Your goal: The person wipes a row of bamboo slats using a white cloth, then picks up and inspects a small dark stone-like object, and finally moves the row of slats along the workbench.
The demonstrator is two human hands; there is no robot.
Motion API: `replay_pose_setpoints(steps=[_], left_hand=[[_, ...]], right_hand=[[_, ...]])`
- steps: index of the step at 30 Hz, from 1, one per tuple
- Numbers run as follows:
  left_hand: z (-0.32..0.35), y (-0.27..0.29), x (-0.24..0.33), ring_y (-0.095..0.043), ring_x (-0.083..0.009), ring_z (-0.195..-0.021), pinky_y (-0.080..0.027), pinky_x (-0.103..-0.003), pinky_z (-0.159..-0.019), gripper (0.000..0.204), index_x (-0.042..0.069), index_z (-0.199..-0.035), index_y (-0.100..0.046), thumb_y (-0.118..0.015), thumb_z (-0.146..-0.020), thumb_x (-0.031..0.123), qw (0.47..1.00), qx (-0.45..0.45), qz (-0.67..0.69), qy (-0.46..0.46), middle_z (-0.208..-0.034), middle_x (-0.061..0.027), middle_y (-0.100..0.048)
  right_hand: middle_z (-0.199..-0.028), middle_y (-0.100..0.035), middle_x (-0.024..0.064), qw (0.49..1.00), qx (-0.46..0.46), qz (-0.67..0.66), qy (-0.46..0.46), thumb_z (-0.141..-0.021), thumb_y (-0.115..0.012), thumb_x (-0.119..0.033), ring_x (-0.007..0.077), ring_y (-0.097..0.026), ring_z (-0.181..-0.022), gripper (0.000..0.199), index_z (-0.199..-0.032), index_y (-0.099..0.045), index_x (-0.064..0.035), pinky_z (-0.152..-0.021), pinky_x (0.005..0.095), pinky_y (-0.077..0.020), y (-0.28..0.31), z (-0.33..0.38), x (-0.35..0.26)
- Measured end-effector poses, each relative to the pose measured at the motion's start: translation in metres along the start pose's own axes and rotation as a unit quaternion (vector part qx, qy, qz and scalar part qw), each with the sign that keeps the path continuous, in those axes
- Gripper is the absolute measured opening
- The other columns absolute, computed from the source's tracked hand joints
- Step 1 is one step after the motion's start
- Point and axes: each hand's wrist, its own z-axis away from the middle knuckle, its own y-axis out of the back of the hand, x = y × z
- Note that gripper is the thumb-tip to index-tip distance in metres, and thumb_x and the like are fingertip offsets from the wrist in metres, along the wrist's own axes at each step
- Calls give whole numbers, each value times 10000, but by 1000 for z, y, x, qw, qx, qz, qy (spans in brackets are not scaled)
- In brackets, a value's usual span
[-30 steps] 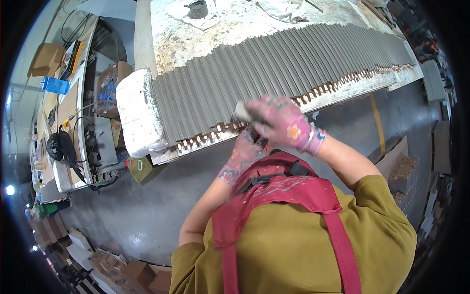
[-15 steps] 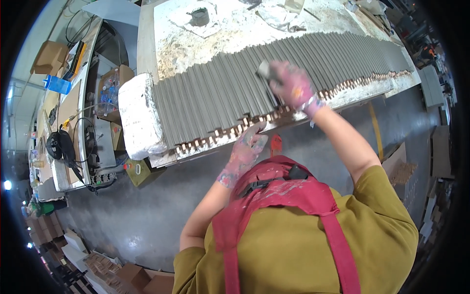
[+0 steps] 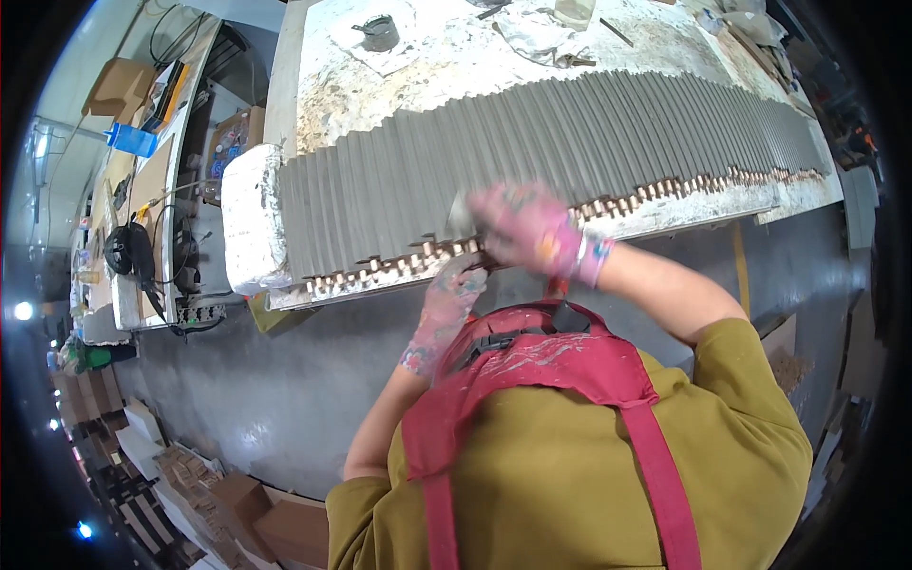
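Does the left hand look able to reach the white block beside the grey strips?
Probably yes: the left hand is by the table, and nothing seems to block its way leftward along the front edge to the white block.

Free passage above far ends of grey strips [image 3: 556, 142]; white bundle [image 3: 253, 223] blocks left

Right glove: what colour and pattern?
The right glove is pink with a floral pattern, best seen in the head view.
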Motion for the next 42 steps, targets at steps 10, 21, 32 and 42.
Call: replay_pose_setpoints(steps=[10,21,32,42], left_hand=[[1,-81,22,-586,-179,-1016,-454,-293,-899,424,-54,-1279,-518,-618,-892,89,993,39,110,21,-1127,-104,-612],[-24,-109,3,-646,-175,-967,-509,-287,-857,277,-31,-1198,-583,-531,-965,109,955,122,-199,-181,-1169,-99,-631],[-36,-142,36,-611,-106,-911,-456,-222,-785,460,-26,-1279,-546,-629,-933,266,994,-48,63,68,-1028,-59,-675],[-48,-163,58,-589,-140,-955,-451,-265,-860,437,-3,-1302,-487,-583,-963,255,991,-17,86,100,-1039,-93,-654]], right_hand=[[-1014,-649,151,987,-31,-13,-156,-859,-598,-272,341,-635,-923,334,-1142,-580,-94,-816,470,-496,37,-31,169],[-1158,-572,166,977,-155,-138,42,-867,-579,-246,347,-599,-1009,449,-1277,-508,-78,-887,472,-419,33,-29,83],[-1073,-652,192,984,-66,-55,-154,-874,-591,-302,348,-649,-963,425,-1242,-550,-94,-831,430,-528,57,-43,223],[-1115,-624,140,984,-109,-141,30,-806,-628,-269,325,-641,-978,517,-1293,-508,-141,-907,467,-441,55,-6,150]])
